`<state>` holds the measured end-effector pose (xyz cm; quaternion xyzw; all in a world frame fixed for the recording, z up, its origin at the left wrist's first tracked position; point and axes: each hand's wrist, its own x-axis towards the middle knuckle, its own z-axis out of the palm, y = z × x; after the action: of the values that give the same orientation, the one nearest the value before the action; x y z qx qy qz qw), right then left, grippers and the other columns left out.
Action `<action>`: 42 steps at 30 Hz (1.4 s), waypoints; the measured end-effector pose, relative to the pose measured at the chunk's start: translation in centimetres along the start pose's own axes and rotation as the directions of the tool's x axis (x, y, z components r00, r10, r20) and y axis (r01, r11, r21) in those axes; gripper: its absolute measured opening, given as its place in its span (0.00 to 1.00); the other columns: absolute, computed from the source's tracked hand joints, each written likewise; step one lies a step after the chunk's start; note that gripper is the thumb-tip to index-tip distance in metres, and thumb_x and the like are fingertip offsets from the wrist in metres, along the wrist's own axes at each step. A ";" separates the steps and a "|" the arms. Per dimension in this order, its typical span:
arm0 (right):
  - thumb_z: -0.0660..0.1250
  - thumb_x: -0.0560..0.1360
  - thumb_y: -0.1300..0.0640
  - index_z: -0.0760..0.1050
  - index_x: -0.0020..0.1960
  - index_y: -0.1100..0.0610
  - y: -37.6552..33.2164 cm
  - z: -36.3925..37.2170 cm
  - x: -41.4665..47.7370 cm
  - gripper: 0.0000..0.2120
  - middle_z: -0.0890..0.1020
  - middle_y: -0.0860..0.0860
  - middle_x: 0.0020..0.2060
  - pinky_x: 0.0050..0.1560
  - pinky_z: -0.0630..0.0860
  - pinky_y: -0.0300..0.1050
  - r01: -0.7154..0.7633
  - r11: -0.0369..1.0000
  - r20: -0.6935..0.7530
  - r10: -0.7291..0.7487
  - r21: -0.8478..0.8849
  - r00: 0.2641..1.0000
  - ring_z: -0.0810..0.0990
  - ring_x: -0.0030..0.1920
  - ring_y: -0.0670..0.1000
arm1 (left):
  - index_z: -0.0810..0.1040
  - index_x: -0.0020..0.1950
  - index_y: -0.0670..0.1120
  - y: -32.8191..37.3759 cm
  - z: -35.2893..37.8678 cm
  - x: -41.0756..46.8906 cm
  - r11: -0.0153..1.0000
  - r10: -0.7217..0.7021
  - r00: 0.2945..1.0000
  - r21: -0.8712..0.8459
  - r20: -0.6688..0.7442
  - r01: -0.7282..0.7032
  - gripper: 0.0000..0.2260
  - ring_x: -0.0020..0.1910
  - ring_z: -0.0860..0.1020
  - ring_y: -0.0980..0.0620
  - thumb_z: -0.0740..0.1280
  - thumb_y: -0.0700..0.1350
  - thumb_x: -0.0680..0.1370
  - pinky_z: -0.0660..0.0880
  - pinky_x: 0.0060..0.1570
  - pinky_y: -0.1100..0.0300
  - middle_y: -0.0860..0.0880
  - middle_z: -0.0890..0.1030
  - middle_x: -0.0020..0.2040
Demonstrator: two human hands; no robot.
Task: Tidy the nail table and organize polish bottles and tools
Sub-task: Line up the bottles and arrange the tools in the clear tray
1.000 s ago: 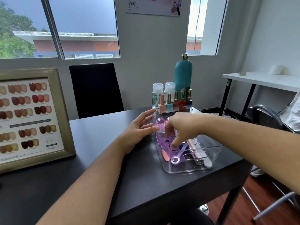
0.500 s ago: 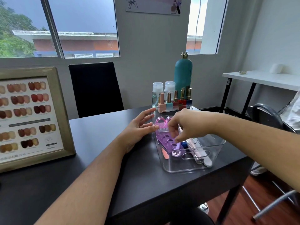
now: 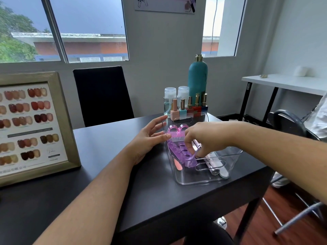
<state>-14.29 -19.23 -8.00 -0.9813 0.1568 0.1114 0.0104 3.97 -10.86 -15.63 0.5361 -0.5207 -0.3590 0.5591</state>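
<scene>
A clear plastic bin (image 3: 198, 180) stands on the right part of the black table (image 3: 109, 174). In it lie a pink nail brush (image 3: 177, 131), a purple toe separator (image 3: 177, 150), a grey nail file (image 3: 223, 172) and a silver tube. My right hand (image 3: 206, 137) reaches down into the bin, its fingertips pinched on a thin purple tool (image 3: 192, 157). My left hand (image 3: 150, 138) rests open against the bin's left wall. A row of polish bottles (image 3: 183, 110) stands just behind the bin.
Behind the polish row stand two clear pump bottles (image 3: 170, 96) and a tall teal bottle (image 3: 197, 76). A framed nail colour chart (image 3: 33, 124) leans at the table's left. A black chair (image 3: 102, 94) faces me; a white side table (image 3: 286, 82) is at the right.
My right hand has lifted slightly inside the bin, raising the purple tool off the bottom. The left hand has stayed against the bin's wall.
</scene>
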 end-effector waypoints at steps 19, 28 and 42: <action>0.73 0.71 0.55 0.82 0.42 0.48 -1.5 -0.8 -0.5 0.02 0.76 0.42 0.25 0.30 0.68 0.30 0.122 0.960 -0.068 -0.108 0.253 0.992 0.72 0.26 0.40 | 0.72 0.63 0.63 -0.2 -0.1 0.0 1.000 0.020 1.000 -0.008 0.009 -0.019 0.29 0.67 0.70 0.48 0.75 0.49 0.64 0.67 0.67 0.49 0.47 0.69 0.71; 0.70 0.72 0.58 0.84 0.48 0.48 -1.8 -0.2 0.0 0.08 0.72 0.38 0.21 0.26 0.64 0.32 0.141 0.977 0.071 -0.154 0.158 0.986 0.69 0.26 0.41 | 0.71 0.65 0.62 -0.4 -0.3 0.2 1.000 0.020 1.000 -0.004 0.013 -0.020 0.31 0.67 0.71 0.49 0.74 0.51 0.63 0.69 0.65 0.53 0.49 0.69 0.71; 0.77 0.64 0.46 0.82 0.36 0.55 -1.9 0.8 -0.3 0.12 0.75 0.45 0.24 0.25 0.65 0.32 0.073 0.995 -0.025 -0.072 0.065 0.997 0.71 0.25 0.43 | 0.72 0.62 0.65 -0.4 -0.2 0.2 1.000 0.010 1.000 -0.010 0.006 -0.010 0.28 0.67 0.71 0.50 0.76 0.50 0.65 0.69 0.65 0.52 0.50 0.70 0.70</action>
<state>-14.17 -17.25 -8.69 -0.9866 0.1248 0.0949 0.0449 4.30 -11.10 -15.91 0.5297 -0.5233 -0.3602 0.5619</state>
